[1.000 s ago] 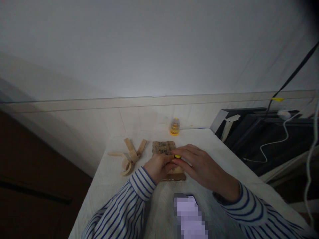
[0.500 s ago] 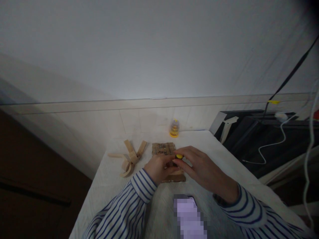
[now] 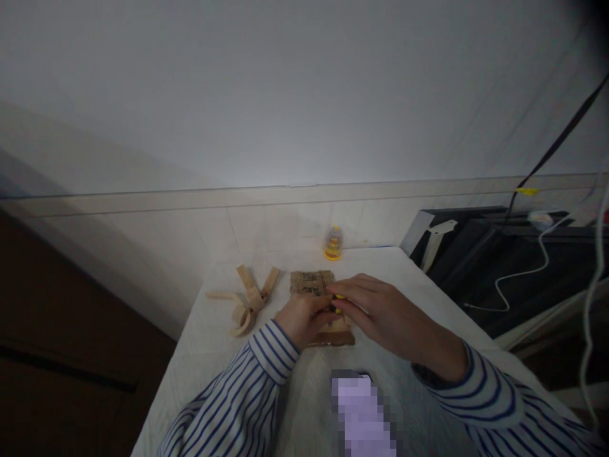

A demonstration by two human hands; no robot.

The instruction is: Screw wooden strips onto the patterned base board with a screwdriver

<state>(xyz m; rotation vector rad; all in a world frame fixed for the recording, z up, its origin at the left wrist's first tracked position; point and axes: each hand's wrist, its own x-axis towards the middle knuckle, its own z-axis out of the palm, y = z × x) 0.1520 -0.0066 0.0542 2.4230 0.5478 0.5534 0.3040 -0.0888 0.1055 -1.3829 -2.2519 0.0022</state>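
Above a brown printed packet, my left hand and my right hand meet at the fingertips. Between them is a small yellow-and-black piece, mostly covered by fingers, so its kind is unclear. My right fingers and thumb close round its yellow part. The left thumb and fingers are pinched against its other side; what they grip there is hidden. The packet lies flat on the table, partly behind both hands.
A white-covered table stands against the wall. It bears a tangled beige strap, a clear container with a yellow base and a blurred-out phone. Dark panels and a white cable are on the right.
My right hand has shifted slightly, its fingers now reaching further over the yellow-and-black piece. My left hand stays almost in place. The view has moved a little.
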